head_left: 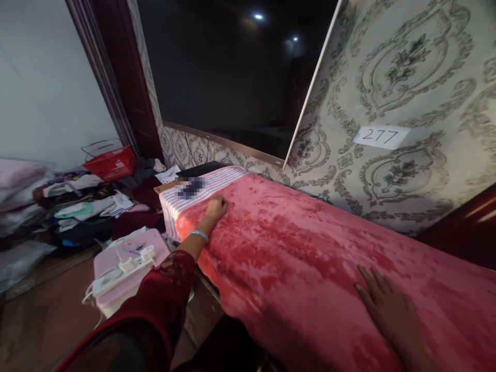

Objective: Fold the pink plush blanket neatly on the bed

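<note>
A plush red blanket (279, 237) lies spread over a long, low surface along the wall, its front side hanging down. Close to the blanket's left end, my left hand (216, 207) rests on it with the fingers curled in; whether cloth is pinched in them is hidden. A light bracelet (198, 235) circles that wrist. My right hand (383, 299) lies flat on the blanket farther right, fingers spread and palm down. Beyond my left hand, a striped cloth (225, 178) covers the far left end, with a blurred-out dark item on it.
A large television (240, 67) hangs above on patterned wallpaper, beside a paper marked 277 (382, 137). Left on the floor are a pink box (134, 248) bearing a power strip (120, 275), heaped clothes (93, 206) and a red basket (112, 163).
</note>
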A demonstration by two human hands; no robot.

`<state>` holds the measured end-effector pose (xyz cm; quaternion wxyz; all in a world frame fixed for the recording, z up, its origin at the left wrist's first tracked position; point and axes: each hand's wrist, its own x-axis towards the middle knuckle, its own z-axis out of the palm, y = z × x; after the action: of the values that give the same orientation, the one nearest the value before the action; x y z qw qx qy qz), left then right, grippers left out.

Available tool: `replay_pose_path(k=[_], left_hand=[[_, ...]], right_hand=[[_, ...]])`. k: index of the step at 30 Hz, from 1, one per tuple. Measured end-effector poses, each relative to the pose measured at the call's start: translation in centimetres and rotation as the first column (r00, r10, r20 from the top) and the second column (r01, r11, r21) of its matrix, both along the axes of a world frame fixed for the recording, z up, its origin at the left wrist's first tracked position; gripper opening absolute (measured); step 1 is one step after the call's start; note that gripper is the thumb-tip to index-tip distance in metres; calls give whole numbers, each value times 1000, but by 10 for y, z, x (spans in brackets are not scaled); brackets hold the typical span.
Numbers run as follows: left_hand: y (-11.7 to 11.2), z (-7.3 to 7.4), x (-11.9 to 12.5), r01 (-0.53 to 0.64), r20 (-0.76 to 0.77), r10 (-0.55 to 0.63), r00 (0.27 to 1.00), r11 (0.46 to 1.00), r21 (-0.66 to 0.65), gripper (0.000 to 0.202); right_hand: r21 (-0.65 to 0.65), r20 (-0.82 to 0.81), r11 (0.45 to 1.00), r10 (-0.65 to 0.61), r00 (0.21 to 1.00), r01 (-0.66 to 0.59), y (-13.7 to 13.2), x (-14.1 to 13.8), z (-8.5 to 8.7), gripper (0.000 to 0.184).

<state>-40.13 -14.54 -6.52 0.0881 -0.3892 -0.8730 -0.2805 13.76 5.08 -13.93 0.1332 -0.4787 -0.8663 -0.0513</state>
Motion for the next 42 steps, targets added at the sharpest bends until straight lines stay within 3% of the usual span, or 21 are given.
replay_pose_path(k=[8,17,29,42], left_hand=[[3,1,7,2,-33,-2,999,1000,-23,20],[3,-2,-6,-63,26,63,998,998,11,23],[2,-2,2,5,-14,-5,1000,1000,-8,12],[2,3,8,-1,-33,1,999,1000,-20,17]], right_hand=[[14,-18,1000,4,1000,-3,-1,2,-3,75],[21,-39,1000,6,999,-6,-1,0,-3,73],[8,-22,1000,5,1000,-5,-1,1,-1,71],[-11,-7,1000,-21,1000,21,-2,0,1,75]])
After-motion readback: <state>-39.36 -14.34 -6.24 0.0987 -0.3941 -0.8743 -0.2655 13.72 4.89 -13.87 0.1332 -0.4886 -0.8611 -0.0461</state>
